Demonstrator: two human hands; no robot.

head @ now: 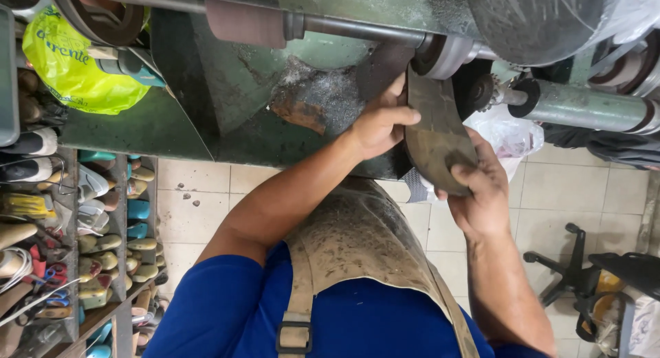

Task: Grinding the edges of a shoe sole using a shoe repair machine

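While both hands grip it, a flat brown shoe sole (pixel 438 135) is pressed against a spinning wheel (pixel 440 56) on a green machine (pixel 227 90). Left hand (pixel 378 124) closes around its upper edge; right hand (pixel 481 193) clasps the lower end.

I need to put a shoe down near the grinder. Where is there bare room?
Bare floor tiles lie between the shelves and the apron, and more between the right hand and the chair base. The shelves are packed.
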